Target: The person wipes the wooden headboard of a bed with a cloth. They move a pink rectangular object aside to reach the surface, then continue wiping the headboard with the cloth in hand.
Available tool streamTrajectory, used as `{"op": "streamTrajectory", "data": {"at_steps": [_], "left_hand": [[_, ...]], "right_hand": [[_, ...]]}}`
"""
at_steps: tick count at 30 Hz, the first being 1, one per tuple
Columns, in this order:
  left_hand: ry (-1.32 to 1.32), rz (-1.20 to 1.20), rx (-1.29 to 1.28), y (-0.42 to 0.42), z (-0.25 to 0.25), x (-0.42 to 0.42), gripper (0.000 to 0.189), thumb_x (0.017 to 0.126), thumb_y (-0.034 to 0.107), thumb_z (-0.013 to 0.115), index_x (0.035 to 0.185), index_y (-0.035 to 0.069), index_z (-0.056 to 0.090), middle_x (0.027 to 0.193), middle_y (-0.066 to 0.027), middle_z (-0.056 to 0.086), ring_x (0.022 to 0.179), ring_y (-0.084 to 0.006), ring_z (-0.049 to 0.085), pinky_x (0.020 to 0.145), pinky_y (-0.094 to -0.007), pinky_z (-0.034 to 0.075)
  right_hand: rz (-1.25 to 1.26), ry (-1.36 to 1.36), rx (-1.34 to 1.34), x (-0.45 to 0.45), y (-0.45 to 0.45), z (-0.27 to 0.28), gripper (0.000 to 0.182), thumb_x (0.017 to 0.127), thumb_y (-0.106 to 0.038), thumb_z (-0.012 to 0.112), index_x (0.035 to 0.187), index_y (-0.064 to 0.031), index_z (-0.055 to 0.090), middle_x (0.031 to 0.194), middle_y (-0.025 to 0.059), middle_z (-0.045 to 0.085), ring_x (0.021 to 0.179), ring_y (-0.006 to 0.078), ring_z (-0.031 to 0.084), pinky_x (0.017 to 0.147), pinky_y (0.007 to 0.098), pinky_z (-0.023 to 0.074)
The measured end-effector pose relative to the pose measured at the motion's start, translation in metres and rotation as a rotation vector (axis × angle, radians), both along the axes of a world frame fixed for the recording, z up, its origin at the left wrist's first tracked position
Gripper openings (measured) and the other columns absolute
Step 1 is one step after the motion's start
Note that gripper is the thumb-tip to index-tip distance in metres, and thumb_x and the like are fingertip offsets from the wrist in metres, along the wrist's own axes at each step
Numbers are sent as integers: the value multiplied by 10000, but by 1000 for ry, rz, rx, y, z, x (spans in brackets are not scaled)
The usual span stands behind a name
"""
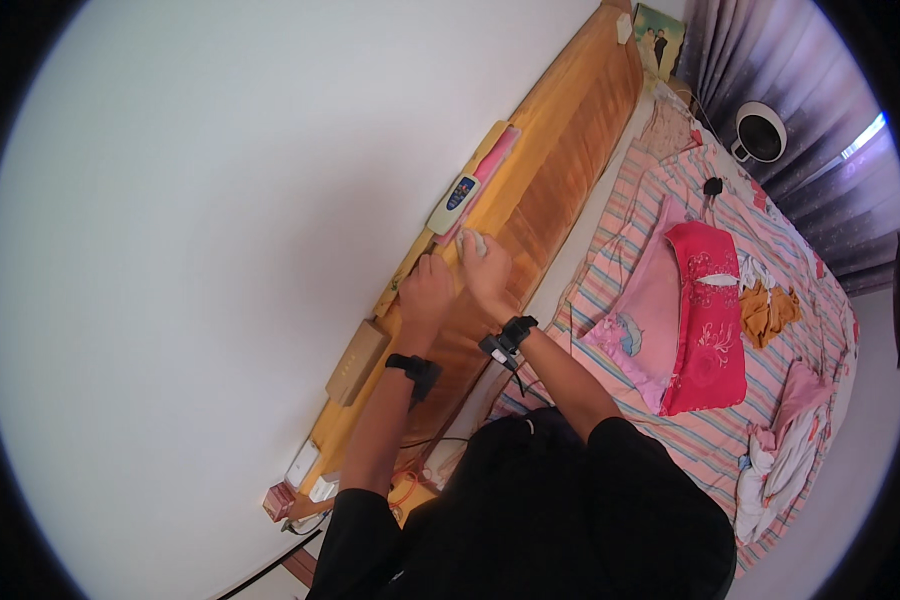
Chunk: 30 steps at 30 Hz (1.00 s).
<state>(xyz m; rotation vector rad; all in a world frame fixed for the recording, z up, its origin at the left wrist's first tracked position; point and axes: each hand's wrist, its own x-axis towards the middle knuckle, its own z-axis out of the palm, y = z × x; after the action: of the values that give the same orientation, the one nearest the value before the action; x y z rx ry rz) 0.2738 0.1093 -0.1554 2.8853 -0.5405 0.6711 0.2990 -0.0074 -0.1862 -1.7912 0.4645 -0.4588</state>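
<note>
My right hand (pixel 487 270) grips a whitish cloth (pixel 472 243) against the top of the wooden headboard (pixel 555 161). Just to its left, my left hand (pixel 426 292) rests at the headboard's upper ledge with its fingers curled. Whether anything is inside those fingers is hidden. Beyond both hands, a pale remote control with a blue panel (pixel 454 204) lies on the ledge, next to a flat pink item (pixel 495 156). A brown box (pixel 358 363) stands on the ledge on the near side of my left hand.
A white wall (pixel 195 225) rises behind the headboard. On the right, the bed with a striped sheet (pixel 622 225) holds a red pillow (pixel 709 322), a pink pillow (pixel 649 315) and crumpled clothes (pixel 769 311). Small boxes (pixel 279 501) sit at the headboard's near end. A cable (pixel 435 441) runs near my body.
</note>
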Motion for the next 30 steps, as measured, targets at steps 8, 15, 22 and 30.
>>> {"op": "streamTrajectory", "data": {"at_steps": [8,15,22,30], "left_hand": [[17,-39,-34,-3,-1,0,142,901,126,564,806,61,482,764,-114,529,617,-296,602,516,-400,490],[-60,22,102,1,-3,0,134,831,144,586,782,103,469,759,-54,517,602,-214,609,494,-331,518],[-56,1,71,-1,-2,2,134,834,139,587,784,99,470,758,-61,522,617,-216,619,497,-338,521],[-52,24,79,-3,-2,3,114,834,124,578,788,95,478,752,-66,524,620,-229,617,509,-355,525]], "right_hand": [[-141,44,22,47,-44,-6,411,906,-406,590,808,-17,680,761,264,634,705,426,639,635,470,490],[14,-39,-35,0,-1,-11,417,897,-425,580,828,-28,686,764,256,643,702,426,641,640,483,488],[-180,147,110,77,-64,-7,405,919,-385,544,880,-2,671,797,249,652,781,412,650,705,473,488],[-133,23,-11,21,2,-2,407,965,-348,446,936,15,628,853,288,644,828,468,630,742,525,479]]}}
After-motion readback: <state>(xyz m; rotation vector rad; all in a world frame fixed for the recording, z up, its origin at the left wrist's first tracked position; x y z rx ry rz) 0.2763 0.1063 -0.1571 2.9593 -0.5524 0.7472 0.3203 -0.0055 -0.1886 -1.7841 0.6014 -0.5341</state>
